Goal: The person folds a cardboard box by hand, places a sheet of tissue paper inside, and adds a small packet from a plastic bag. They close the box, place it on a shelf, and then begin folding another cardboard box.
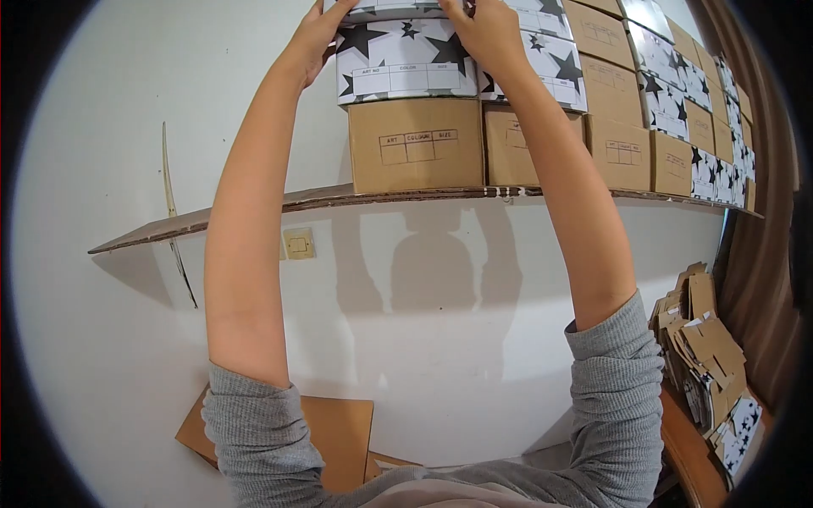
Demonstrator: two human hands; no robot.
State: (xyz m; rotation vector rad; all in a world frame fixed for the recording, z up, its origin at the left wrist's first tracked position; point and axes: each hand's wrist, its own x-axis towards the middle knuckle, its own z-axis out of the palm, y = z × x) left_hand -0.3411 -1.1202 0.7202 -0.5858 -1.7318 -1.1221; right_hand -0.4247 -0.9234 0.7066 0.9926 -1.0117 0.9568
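Overhead, both arms reach up to a white box with black stars (391, 10), cut off by the top edge of the view. My left hand (318, 38) grips its left side, and my right hand (491, 35) holds its right side; some fingertips are out of sight. Directly beneath is another star-patterned box (408, 52) with a printed ART NO, COLOR, SIZE label. That one rests on a plain brown cardboard box (417, 146) at the left end of the row.
A thin wall shelf (318, 200) carries stacked brown boxes (618, 152) and star-patterned ones running right, towards a brown curtain (766, 279). Flattened cardboard (711, 351) is heaped at lower right. More cardboard (339, 436) lies below left. A light switch (299, 244) is under the shelf.
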